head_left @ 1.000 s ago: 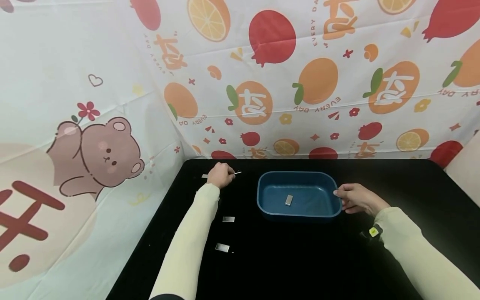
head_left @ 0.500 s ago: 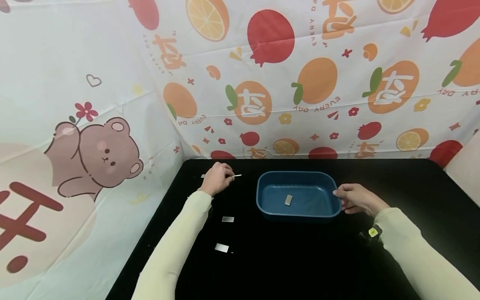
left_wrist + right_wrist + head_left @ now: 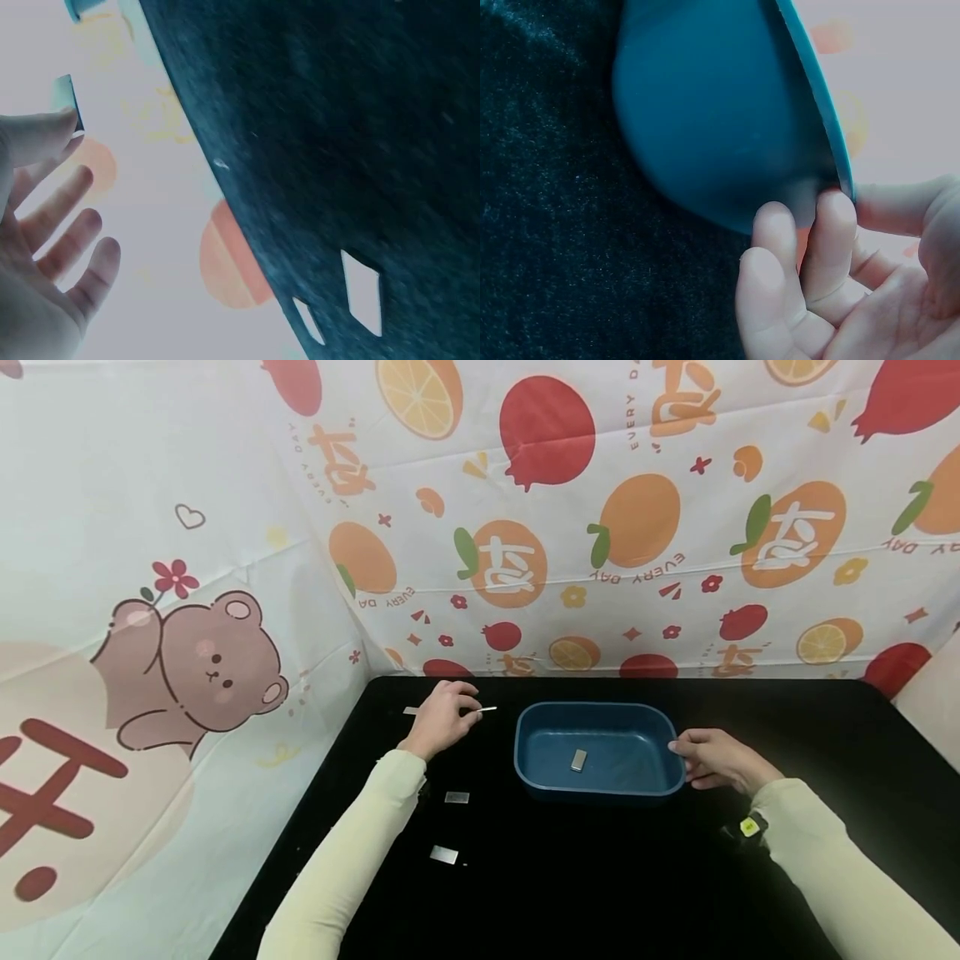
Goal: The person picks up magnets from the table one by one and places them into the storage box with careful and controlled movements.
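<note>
My left hand (image 3: 444, 717) pinches a small flat silver rectangular piece (image 3: 66, 97) between thumb and a finger, with the other fingers loosely spread. In the head view only the piece's thin edge shows, left of the blue plastic basin (image 3: 600, 791). My right hand (image 3: 723, 760) grips the basin's right rim, thumb on one side and fingers on the other, as the right wrist view shows. Inside the basin lies one silver rectangular piece (image 3: 578, 761).
On the black-covered table (image 3: 570, 893), a silver piece (image 3: 457, 797) and another silver piece (image 3: 444, 855) lie left of the basin. A third silver piece (image 3: 410, 711) sits behind my left hand. A fruit-print cloth (image 3: 558, 581) hangs behind the table.
The left hand has shifted slightly to the right with the silver piece, and its forearm has swung left. The right hand and the basin stay in place.
</note>
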### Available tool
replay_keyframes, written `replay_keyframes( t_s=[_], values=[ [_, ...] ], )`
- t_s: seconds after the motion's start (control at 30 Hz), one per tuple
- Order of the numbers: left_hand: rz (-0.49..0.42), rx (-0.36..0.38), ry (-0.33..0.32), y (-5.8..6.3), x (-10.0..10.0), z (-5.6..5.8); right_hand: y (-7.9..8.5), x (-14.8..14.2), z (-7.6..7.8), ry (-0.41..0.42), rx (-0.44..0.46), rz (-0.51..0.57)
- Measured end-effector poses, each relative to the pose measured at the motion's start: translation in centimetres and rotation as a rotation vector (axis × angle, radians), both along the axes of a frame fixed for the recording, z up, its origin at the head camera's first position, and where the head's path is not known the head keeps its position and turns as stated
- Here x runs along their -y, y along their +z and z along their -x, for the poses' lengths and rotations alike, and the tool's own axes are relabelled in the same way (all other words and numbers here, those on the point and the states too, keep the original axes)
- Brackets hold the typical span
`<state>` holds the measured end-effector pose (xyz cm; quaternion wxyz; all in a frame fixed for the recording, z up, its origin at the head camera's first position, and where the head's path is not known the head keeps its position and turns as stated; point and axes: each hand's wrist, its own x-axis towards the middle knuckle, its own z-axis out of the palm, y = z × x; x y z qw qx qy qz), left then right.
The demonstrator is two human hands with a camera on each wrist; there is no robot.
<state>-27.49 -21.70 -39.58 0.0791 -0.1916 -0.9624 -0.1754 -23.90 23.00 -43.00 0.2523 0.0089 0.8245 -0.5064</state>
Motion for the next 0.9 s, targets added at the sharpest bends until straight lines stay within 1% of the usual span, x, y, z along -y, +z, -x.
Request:
replay_keyframes(
  t_s=[0.1,0.33,0.5,0.63,0.77,0.9],
  values=[
    [-0.002,0.004,-0.014,0.3,-0.7,-0.1,-0.1,0.1,0.0,-0.002,0.005,0.007],
    [-0.01,-0.028,-0.048,0.8,-2.0,-0.7,0.1,0.5,0.0,0.002,0.002,0.005],
    [-0.008,-0.011,-0.127,1.6,-3.6,-1.1,0.1,0.3,-0.2,-0.006,0.009,-0.008],
    [0.032,-0.038,-0.189,2.1,-4.8,-0.8,0.1,0.1,-0.1,-0.008,-0.004,-0.003],
    [0.066,-0.058,-0.218,2.5,-5.8,-0.5,0.3,0.1,-0.1,0.001,-0.008,0.003],
    [0.079,-0.051,-0.247,2.9,-6.8,-0.4,0.4,0.2,-0.2,0.002,-0.005,-0.006]
  ],
)
